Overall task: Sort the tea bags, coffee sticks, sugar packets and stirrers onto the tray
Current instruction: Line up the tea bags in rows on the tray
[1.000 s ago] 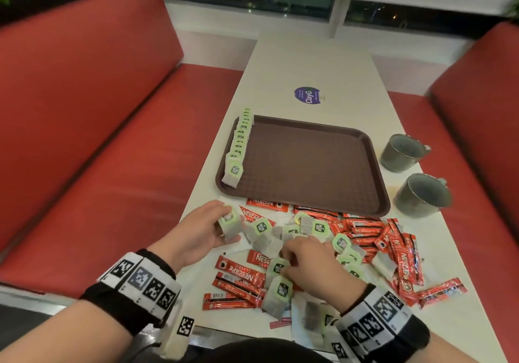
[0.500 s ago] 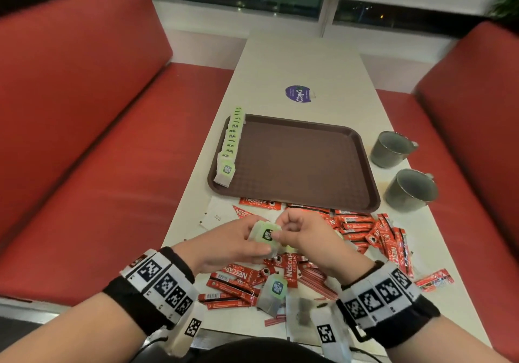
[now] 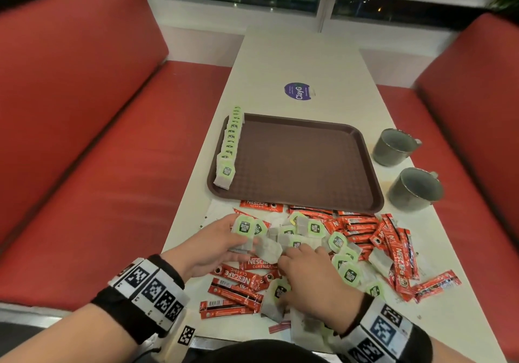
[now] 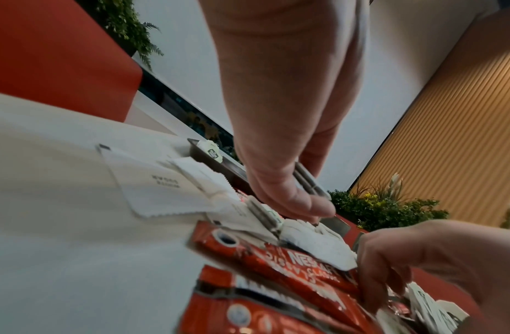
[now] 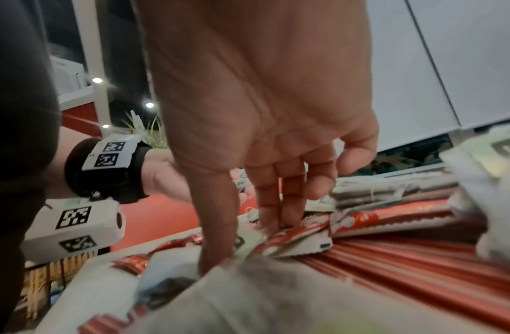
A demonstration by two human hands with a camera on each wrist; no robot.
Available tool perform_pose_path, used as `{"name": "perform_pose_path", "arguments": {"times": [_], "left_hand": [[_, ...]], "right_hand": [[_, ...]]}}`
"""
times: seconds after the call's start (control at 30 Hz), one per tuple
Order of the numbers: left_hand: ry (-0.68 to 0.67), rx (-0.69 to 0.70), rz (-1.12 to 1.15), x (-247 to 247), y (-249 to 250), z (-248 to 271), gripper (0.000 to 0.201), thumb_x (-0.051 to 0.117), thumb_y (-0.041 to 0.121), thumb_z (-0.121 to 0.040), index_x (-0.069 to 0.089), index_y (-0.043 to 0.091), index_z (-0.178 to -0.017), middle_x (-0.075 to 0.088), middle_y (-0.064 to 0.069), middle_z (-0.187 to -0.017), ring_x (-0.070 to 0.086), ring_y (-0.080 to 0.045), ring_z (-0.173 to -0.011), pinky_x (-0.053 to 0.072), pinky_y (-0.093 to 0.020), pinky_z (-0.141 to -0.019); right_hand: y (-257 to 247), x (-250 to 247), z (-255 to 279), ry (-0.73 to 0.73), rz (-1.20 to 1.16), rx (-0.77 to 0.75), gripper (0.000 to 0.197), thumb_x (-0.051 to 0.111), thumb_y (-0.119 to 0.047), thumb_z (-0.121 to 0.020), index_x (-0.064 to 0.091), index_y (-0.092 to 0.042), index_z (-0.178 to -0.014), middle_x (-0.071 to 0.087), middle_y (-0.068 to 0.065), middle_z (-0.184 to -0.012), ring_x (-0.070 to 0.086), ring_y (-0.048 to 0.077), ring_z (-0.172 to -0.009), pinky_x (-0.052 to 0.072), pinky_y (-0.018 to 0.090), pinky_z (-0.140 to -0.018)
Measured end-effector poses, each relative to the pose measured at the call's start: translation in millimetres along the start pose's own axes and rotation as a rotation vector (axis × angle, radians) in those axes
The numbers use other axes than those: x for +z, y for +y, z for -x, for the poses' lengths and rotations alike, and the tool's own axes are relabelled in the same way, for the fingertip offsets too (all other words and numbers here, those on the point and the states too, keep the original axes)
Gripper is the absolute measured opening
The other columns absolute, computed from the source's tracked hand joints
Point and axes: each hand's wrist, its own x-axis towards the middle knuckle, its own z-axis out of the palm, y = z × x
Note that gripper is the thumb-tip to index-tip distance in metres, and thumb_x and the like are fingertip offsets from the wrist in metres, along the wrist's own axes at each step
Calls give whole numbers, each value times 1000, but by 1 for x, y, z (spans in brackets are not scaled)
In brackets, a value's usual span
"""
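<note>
Red, green, brown on a white surface

Red coffee sticks (image 3: 398,253) with white lettering; tea bags (image 3: 316,228) grey with green, dark-centred tags; brown tray (image 3: 309,163); grey cups (image 3: 412,190) beside the tray; black-and-white checked wristbands (image 3: 151,289); red seats (image 3: 84,138).

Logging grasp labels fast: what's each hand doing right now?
Left hand: holds a small stack of tea bags.
Right hand: fingers down in the pile; whether it holds anything cannot be told.
</note>
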Motion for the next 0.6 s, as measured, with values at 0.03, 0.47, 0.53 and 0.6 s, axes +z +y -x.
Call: {"name": "perform_pose_path", "arguments": {"times": [0.03,0.47,0.53,0.6], "left_hand": [[3,-4,5,-1,0,-1,31,48,-3,-94,53,15,-119,67,-12,-115,66,-23,-98,55,-30,-77],[-34,-14,-7,-3,5,-9,31,51,-3,-92,53,14,-119,68,-10,-114,68,-20,-96,56,-30,-79],[-45,-4,8,-3,7,-9,30,50,-1,-94,54,15,-119,69,-9,-111,68,-19,-95,56,-29,-78],[-54,6,19,-3,10,-9,31,50,-1,-94,54,16,-119,71,-7,-109,68,-19,-96,56,-29,-78]], "right_hand": [[1,0,-1,0,-13,4,38,63,-43,-82,56,-22,-113,52,-2,-118,43,22,-111,32,41,-95],[18,-25,-1,-98,-730,79,20,68,-24,-83,50,-22,-74,52,-9,-73,47,8,-65,42,26,-62],[25,-31,-1,-29,-856,109,17,64,-20,-87,50,-18,-79,57,-1,-72,53,4,-59,45,26,-60],[31,-38,-5,26,-961,125,15,61,-17,-91,49,-15,-83,62,13,-71,60,1,-54,42,22,-55]]}}
